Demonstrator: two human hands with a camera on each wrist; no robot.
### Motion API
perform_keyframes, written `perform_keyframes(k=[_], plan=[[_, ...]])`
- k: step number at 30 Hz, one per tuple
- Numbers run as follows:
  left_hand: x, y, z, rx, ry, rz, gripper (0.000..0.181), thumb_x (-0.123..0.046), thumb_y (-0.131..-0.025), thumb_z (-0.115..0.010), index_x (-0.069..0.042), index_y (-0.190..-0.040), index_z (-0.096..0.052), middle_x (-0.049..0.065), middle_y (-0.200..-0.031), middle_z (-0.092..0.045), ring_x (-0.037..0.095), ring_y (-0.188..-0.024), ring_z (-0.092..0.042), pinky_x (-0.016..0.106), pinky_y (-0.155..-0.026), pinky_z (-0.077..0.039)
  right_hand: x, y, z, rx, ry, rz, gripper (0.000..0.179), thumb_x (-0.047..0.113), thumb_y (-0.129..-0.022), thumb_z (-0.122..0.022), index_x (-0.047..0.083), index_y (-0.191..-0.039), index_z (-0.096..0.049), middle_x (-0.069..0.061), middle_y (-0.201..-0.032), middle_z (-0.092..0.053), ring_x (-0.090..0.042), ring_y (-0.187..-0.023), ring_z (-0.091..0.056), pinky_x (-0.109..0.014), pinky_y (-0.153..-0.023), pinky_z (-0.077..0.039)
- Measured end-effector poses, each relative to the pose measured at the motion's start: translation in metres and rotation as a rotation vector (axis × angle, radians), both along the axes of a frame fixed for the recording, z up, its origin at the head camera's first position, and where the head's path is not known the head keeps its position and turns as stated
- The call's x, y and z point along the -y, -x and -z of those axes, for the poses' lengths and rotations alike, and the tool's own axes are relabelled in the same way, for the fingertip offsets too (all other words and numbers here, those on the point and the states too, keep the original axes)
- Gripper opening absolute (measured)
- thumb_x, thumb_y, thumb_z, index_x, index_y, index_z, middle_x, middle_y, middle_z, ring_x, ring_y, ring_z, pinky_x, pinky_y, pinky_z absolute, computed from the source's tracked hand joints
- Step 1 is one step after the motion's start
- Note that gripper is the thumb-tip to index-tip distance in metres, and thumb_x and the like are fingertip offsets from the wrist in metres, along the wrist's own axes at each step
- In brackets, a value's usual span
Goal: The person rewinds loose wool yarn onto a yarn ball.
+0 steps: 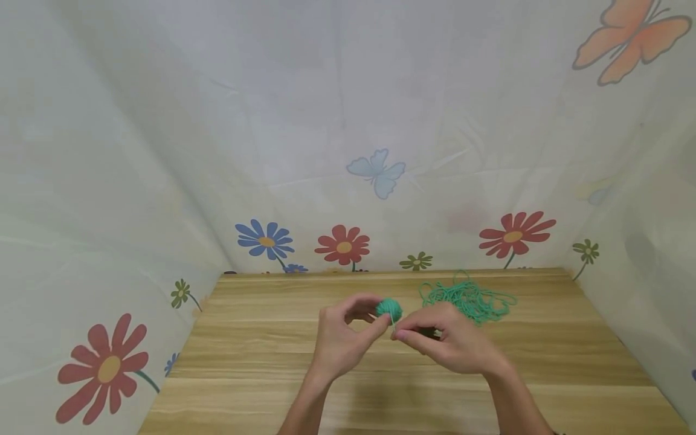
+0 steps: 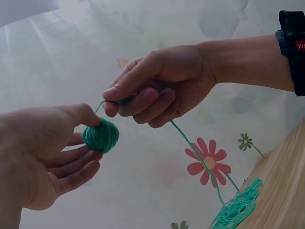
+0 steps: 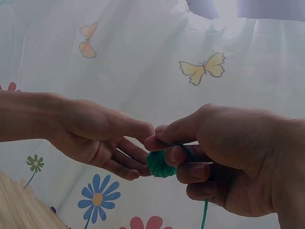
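Observation:
A small ball of green yarn (image 2: 101, 135) is held between the thumb and fingers of my left hand (image 1: 344, 338), raised above the table. Close to its right, my right hand (image 1: 454, 338) pinches the yarn strand (image 2: 97, 107) between thumb and forefinger, with a short stretch of it running to the ball. From under the right hand's curled fingers, the strand drops to a loose green yarn heap (image 1: 470, 299) on the table, as the left wrist view shows. In the right wrist view, the right fingers partly cover the ball.
The wooden table (image 1: 261, 362) has its back edge against a pale curtain (image 1: 304, 121) printed with flowers and butterflies. More of this curtain hangs at the left and right sides. A dark band (image 2: 290, 52) circles the right wrist.

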State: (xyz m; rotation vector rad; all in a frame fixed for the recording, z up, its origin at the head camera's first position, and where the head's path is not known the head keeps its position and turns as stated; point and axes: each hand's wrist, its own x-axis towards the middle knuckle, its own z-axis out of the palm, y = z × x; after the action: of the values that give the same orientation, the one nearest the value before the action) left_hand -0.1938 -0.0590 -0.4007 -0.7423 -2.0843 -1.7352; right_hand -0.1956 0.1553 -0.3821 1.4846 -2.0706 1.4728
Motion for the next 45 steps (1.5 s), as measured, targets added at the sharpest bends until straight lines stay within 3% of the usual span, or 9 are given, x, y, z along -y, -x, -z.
perform_keyframes(k=[6,11,13,18,24,29,33,39,45], plan=[[0.001,0.009,0.013,0.007,-0.094,0.04,0.022,-0.003,-0.089,-0.079,0.0,-0.11,-0.073,0.011,-0.102,-0.077,0.023,-0.085,-0.071,0.043,-0.081,-0.064,0.001,0.001,0.002,-0.035,-0.055,-0.045,0.03,-0.014,-0.089,-0.069,0.013,-0.098,-0.078,0.006,-0.069,-0.063,0.002,-0.054,-0.041,-0.01,-0.047,-0.039],[0.004,0.012,0.019,-0.016,-0.193,0.196,0.024,0.002,-0.091,-0.074,0.004,-0.114,-0.07,0.02,-0.104,-0.074,0.028,-0.09,-0.071,0.043,-0.084,-0.063,0.0,0.005,0.007,-0.015,-0.09,-0.078,0.028,-0.013,-0.091,-0.068,0.012,-0.099,-0.077,0.005,-0.076,-0.069,0.003,-0.056,-0.042,-0.011,-0.047,-0.041],[0.005,0.012,0.019,-0.032,-0.218,0.264,0.024,0.005,-0.091,-0.072,0.007,-0.115,-0.068,0.025,-0.105,-0.072,0.029,-0.091,-0.07,0.043,-0.083,-0.063,-0.001,0.009,0.013,0.003,-0.101,-0.071,0.025,-0.011,-0.092,-0.068,0.013,-0.097,-0.076,0.005,-0.072,-0.065,0.003,-0.056,-0.041,-0.011,-0.047,-0.04],[0.008,0.009,0.016,-0.052,-0.212,0.374,0.025,0.007,-0.091,-0.07,0.011,-0.115,-0.066,0.029,-0.105,-0.069,0.027,-0.092,-0.069,0.041,-0.082,-0.064,-0.008,0.014,0.024,0.1,-0.116,0.021,0.022,-0.002,-0.098,-0.066,0.017,-0.088,-0.071,0.003,-0.06,-0.045,0.002,-0.055,-0.036,-0.009,-0.049,-0.034],[0.008,0.006,0.014,-0.047,-0.129,0.455,0.026,0.007,-0.089,-0.072,0.011,-0.114,-0.067,0.027,-0.104,-0.07,0.024,-0.09,-0.069,0.042,-0.08,-0.064,-0.013,0.014,0.022,0.214,-0.103,0.14,0.02,0.004,-0.102,-0.063,0.018,-0.099,-0.077,0.005,-0.068,-0.059,-0.005,-0.055,-0.046,-0.018,-0.047,-0.044],[0.008,0.006,0.017,-0.06,-0.048,0.453,0.027,0.008,-0.085,-0.076,0.008,-0.112,-0.069,0.023,-0.103,-0.072,0.022,-0.089,-0.068,0.043,-0.077,-0.064,-0.013,0.013,0.02,0.27,-0.069,0.186,0.021,0.004,-0.104,-0.059,0.018,-0.096,-0.072,0.003,-0.069,-0.055,-0.009,-0.054,-0.046,-0.022,-0.045,-0.044],[0.007,0.007,0.02,-0.074,0.021,0.419,0.025,-0.001,-0.087,-0.079,0.0,-0.111,-0.072,0.014,-0.102,-0.075,0.018,-0.087,-0.069,0.038,-0.077,-0.065,-0.013,0.012,0.018,0.279,-0.036,0.211,0.02,0.003,-0.104,-0.059,0.017,-0.095,-0.07,0.002,-0.069,-0.054,-0.01,-0.054,-0.046,-0.023,-0.045,-0.042],[0.005,0.009,0.02,-0.101,0.119,0.332,0.022,-0.015,-0.088,-0.081,-0.01,-0.109,-0.075,-0.001,-0.099,-0.076,0.01,-0.086,-0.07,0.029,-0.075,-0.064,-0.013,0.012,0.019,0.203,0.069,0.208,0.025,-0.007,-0.101,-0.058,0.015,-0.095,-0.068,0.001,-0.069,-0.052,-0.009,-0.053,-0.043,-0.024,-0.041,-0.04],[0.004,0.011,0.022,-0.099,0.146,0.281,0.02,-0.015,-0.088,-0.081,-0.011,-0.107,-0.075,-0.004,-0.098,-0.076,0.008,-0.084,-0.07,0.033,-0.071,-0.065,-0.011,0.011,0.018,0.123,0.164,0.184,0.03,-0.016,-0.096,-0.058,0.012,-0.095,-0.068,0.0,-0.069,-0.051,-0.009,-0.053,-0.044,-0.026,-0.039,-0.04]])
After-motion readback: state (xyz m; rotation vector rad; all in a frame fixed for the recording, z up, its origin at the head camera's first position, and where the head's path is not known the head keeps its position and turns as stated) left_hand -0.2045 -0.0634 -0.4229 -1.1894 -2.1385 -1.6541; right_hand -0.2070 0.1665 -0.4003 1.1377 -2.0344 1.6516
